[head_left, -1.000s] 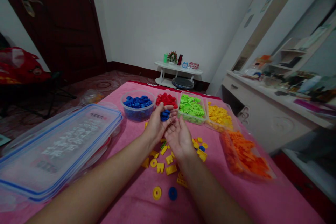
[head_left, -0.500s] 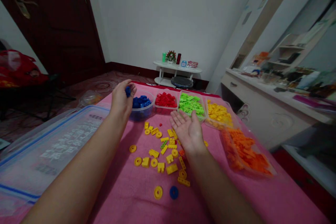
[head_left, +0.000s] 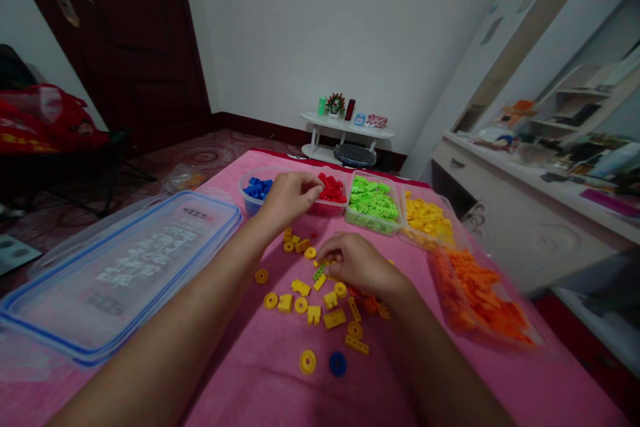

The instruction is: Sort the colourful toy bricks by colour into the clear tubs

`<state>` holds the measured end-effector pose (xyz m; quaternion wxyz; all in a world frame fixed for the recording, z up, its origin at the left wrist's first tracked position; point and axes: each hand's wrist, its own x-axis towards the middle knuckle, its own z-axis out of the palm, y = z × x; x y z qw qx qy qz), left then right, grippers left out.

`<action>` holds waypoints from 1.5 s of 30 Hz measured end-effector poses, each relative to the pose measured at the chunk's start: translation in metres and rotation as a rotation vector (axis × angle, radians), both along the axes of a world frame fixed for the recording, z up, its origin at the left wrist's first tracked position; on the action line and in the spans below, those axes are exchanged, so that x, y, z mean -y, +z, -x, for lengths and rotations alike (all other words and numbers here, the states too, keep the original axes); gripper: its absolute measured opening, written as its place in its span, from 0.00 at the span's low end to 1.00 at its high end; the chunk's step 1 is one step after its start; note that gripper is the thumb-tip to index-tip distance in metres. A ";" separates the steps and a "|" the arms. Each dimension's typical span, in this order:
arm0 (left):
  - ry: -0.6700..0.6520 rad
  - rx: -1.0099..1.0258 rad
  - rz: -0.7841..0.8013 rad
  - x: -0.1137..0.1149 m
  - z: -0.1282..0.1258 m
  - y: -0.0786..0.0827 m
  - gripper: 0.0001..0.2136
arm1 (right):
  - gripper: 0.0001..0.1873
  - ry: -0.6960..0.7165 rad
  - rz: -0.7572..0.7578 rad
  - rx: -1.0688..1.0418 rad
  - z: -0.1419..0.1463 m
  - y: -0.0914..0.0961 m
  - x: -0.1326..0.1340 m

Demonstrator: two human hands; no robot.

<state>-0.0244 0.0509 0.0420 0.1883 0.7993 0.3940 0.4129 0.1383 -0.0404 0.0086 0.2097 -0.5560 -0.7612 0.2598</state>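
Note:
My left hand (head_left: 291, 199) hovers between the blue and red tubs, thumb and fingers drawn together; whatever they may hold is hidden. It partly covers the tub of blue bricks (head_left: 257, 188) and the tub of red bricks (head_left: 331, 188). Over the loose pieces on the pink cloth, my right hand (head_left: 361, 261) reaches down with curled fingers. Its fingertips are beside a green brick (head_left: 319, 272) and some yellow bricks (head_left: 321, 282); what is between them I cannot make out. Yellow wheels (head_left: 308, 361), a blue wheel (head_left: 337, 364) and a yellow block (head_left: 335, 319) lie closer to me.
Tubs of green bricks (head_left: 373, 203), yellow bricks (head_left: 429, 219) and orange bricks (head_left: 487, 297) curve along the right side. A clear lid with blue edging (head_left: 150, 273) lies at left on the pink cloth (head_left: 260, 380). Beyond stands a white low table (head_left: 345, 125).
My left hand has moved right from the blue tub toward the red one; the blue brick no longer shows in it. My right hand has turned from palm-up and open to palm-down with curled fingers.

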 end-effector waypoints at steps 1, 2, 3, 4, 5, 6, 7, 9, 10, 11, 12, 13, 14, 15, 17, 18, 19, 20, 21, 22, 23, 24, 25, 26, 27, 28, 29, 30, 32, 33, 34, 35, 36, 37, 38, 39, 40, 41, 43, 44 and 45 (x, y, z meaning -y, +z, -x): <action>0.001 -0.035 -0.016 0.002 -0.002 -0.001 0.10 | 0.13 0.030 0.004 0.129 0.006 -0.002 0.003; -0.009 -0.071 -0.026 0.004 -0.004 -0.002 0.10 | 0.14 0.041 0.002 0.228 0.012 -0.004 0.005; -0.028 -0.108 -0.026 0.005 -0.005 -0.003 0.10 | 0.14 0.039 -0.005 0.294 0.016 -0.005 0.007; -0.052 -0.142 -0.021 0.006 -0.007 -0.005 0.10 | 0.14 0.033 -0.011 0.332 0.019 -0.006 0.008; -0.078 -0.170 -0.015 0.006 -0.008 -0.008 0.10 | 0.13 0.027 -0.015 0.353 0.020 -0.006 0.009; -0.099 -0.193 -0.012 0.007 -0.009 -0.010 0.10 | 0.12 0.023 -0.021 0.363 0.019 -0.004 0.010; -0.111 -0.210 -0.010 0.007 -0.011 -0.012 0.10 | 0.11 0.023 -0.023 0.362 0.017 -0.003 0.010; -0.116 -0.225 -0.012 0.008 -0.013 -0.016 0.10 | 0.10 0.043 0.003 0.329 0.007 0.003 0.011; -0.115 -0.225 -0.012 0.008 -0.014 -0.017 0.10 | 0.10 0.053 0.023 0.301 0.000 0.007 0.010; -0.114 -0.226 -0.011 0.009 -0.015 -0.018 0.10 | 0.10 0.053 0.041 0.270 -0.009 0.012 0.008; -0.115 -0.227 -0.008 0.009 -0.016 -0.019 0.10 | 0.10 0.034 0.051 0.244 -0.018 0.016 0.005; -0.120 -0.231 -0.007 0.010 -0.018 -0.020 0.10 | 0.08 -0.009 0.044 0.232 -0.027 0.021 0.000; -0.130 -0.241 -0.006 0.011 -0.019 -0.021 0.09 | 0.07 -0.083 0.008 0.228 -0.037 0.025 -0.006; -0.141 -0.253 -0.006 0.012 -0.021 -0.022 0.09 | 0.05 -0.187 -0.064 0.224 -0.046 0.029 -0.012; -0.170 -0.276 0.004 0.015 -0.025 -0.026 0.09 | 0.07 -0.426 -0.271 0.196 -0.062 0.035 -0.025; -0.190 -0.288 0.015 0.016 -0.028 -0.028 0.09 | 0.11 -0.523 -0.372 0.170 -0.068 0.036 -0.030; -0.217 -0.303 0.029 0.019 -0.031 -0.032 0.09 | 0.15 -0.589 -0.449 0.140 -0.072 0.036 -0.033; -0.247 -0.320 0.046 0.021 -0.034 -0.035 0.10 | 0.18 -0.622 -0.491 0.120 -0.075 0.035 -0.035; -0.280 -0.338 0.058 0.024 -0.036 -0.039 0.10 | 0.19 -0.621 -0.492 0.120 -0.076 0.033 -0.034; -0.321 -0.356 0.059 0.027 -0.038 -0.043 0.11 | 0.18 -0.601 -0.456 0.142 -0.075 0.030 -0.032; -0.363 -0.373 0.049 0.030 -0.040 -0.047 0.12 | 0.15 -0.573 -0.390 0.180 -0.073 0.026 -0.028; -0.402 -0.387 0.032 0.033 -0.041 -0.051 0.13 | 0.13 -0.534 -0.306 0.230 -0.071 0.022 -0.023; -0.439 -0.402 0.016 0.035 -0.042 -0.054 0.15 | 0.12 -0.486 -0.211 0.288 -0.068 0.018 -0.018; -0.470 -0.418 0.005 0.037 -0.042 -0.057 0.16 | 0.12 -0.432 -0.118 0.348 -0.065 0.015 -0.013; -0.494 -0.434 0.000 0.039 -0.042 -0.060 0.16 | 0.14 -0.381 -0.038 0.403 -0.062 0.012 -0.009; -0.501 -0.447 0.005 0.040 -0.042 -0.061 0.16 | 0.16 -0.337 0.023 0.447 -0.060 0.009 -0.005; -0.490 -0.455 0.020 0.040 -0.041 -0.061 0.15 | 0.18 -0.295 0.065 0.476 -0.058 0.008 -0.002; -0.463 -0.463 0.043 0.040 -0.041 -0.060 0.14 | 0.18 -0.258 0.091 0.488 -0.057 0.007 -0.001; -0.368 -0.489 0.102 0.040 -0.040 -0.057 0.10 | 0.15 -0.201 0.111 0.468 -0.055 0.006 0.001; -0.316 -0.508 0.132 0.041 -0.040 -0.054 0.09 | 0.13 -0.180 0.113 0.450 -0.054 0.006 0.001; -0.270 -0.525 0.157 0.041 -0.040 -0.051 0.07 | 0.12 -0.163 0.111 0.435 -0.053 0.005 0.001; -0.235 -0.537 0.173 0.042 -0.040 -0.049 0.06 | 0.11 -0.150 0.108 0.423 -0.053 0.005 0.001; -0.210 -0.541 0.178 0.042 -0.040 -0.047 0.05 | 0.10 -0.138 0.106 0.414 -0.052 0.004 0.001; -0.194 -0.534 0.178 0.043 -0.040 -0.047 0.05 | 0.09 -0.127 0.105 0.403 -0.051 0.003 0.001; -0.183 -0.520 0.178 0.043 -0.040 -0.047 0.04 | 0.08 -0.121 0.103 0.385 -0.051 0.001 0.001; -0.176 -0.502 0.184 0.042 -0.039 -0.048 0.03 | 0.06 -0.122 0.095 0.356 -0.051 0.000 0.000; -0.172 -0.481 0.197 0.040 -0.039 -0.050 0.03 | 0.04 -0.132 0.077 0.309 -0.052 -0.002 -0.002; -0.175 -0.458 0.218 0.037 -0.038 -0.051 0.03 | 0.02 -0.151 0.048 0.239 -0.052 -0.003 -0.003; -0.189 -0.395 0.252 0.031 -0.037 -0.053 0.04 | 0.02 -0.232 -0.024 0.008 -0.053 -0.006 -0.007; -0.196 -0.353 0.253 0.028 -0.036 -0.052 0.05 | 0.04 -0.285 -0.043 -0.150 -0.052 -0.007 -0.009; -0.196 -0.297 0.241 0.025 -0.035 -0.050 0.06 | 0.06 -0.338 -0.042 -0.330 -0.050 -0.008 -0.011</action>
